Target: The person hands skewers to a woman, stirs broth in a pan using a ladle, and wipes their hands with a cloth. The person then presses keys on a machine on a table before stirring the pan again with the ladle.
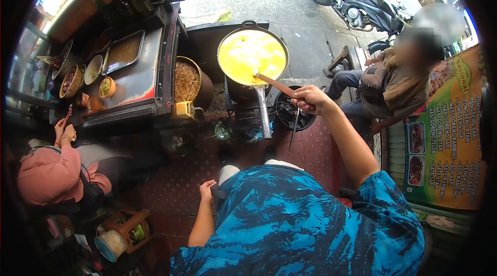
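My right hand (310, 100) is closed around the handle of a wooden spatula (277, 85). The spatula's far end dips into bright yellow food (252, 53) in a round frying pan (284, 64). Its long metal handle (264, 115) points back toward me, with no hand on it. The pan sits over a stove. Down by my waist, my left hand (207, 191) has its fingers curled at a dark flat piece (219, 192) that I cannot make out, close to my blue patterned shirt.
A black charcoal bucket (295, 110) stands right of the pan; a woven basket (187, 79) is left. The cart counter (140, 84) holds a metal tray (124, 51) and bowls. One person (57, 172) sits left, another (388, 79) right. A motorcycle (357, 4) is parked beyond.
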Motion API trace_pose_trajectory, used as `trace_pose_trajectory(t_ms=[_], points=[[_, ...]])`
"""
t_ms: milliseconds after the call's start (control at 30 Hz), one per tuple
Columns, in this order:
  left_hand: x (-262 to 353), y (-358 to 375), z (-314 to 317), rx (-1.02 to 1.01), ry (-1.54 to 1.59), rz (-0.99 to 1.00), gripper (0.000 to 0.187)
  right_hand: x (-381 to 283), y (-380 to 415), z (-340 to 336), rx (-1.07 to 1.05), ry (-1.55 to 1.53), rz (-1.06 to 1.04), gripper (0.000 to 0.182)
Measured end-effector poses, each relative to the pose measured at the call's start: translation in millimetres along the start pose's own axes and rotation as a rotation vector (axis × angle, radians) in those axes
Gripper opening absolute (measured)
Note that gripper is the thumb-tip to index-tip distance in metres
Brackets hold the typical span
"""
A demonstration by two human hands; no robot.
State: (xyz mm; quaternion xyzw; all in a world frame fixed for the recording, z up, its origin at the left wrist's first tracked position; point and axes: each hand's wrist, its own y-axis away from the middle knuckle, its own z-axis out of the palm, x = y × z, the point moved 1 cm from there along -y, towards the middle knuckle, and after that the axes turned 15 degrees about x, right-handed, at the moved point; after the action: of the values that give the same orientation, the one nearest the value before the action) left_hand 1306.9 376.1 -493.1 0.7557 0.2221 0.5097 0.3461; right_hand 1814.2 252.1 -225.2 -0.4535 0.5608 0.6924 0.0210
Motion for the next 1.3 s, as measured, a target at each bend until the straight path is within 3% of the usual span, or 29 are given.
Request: trace_pose_trajectory(t_ms=[100, 433, 767, 1133, 1233, 1300], points=[[2, 1, 0, -0.001, 0.03, -0.03, 0.026, -6, 5, 0, -0.024, -0.087, 0.044, 0.026], [10, 7, 0, -0.004, 0.071, -0.079, 0.024, -33, 29, 1, 0.083, -0.11, -0.086, 0.025], [8, 6, -4, -0.009, -0.012, 0.024, 0.024, -37, 35, -6, 0.173, -0.023, -0.261, 0.021], [15, 12, -2, 0.009, -0.022, 0.008, 0.023, -22, 27, -7, 0.306, 0.242, -0.515, 0.031], [16, 13, -4, -0.023, -0.059, 0.107, 0.024, -16, 22, -7, 0.364, 0.361, -0.576, 0.031], [10, 6, -5, -0.017, 0.02, 0.01, 0.024, -11, 23, -3, 0.431, 0.389, -0.647, 0.028]])
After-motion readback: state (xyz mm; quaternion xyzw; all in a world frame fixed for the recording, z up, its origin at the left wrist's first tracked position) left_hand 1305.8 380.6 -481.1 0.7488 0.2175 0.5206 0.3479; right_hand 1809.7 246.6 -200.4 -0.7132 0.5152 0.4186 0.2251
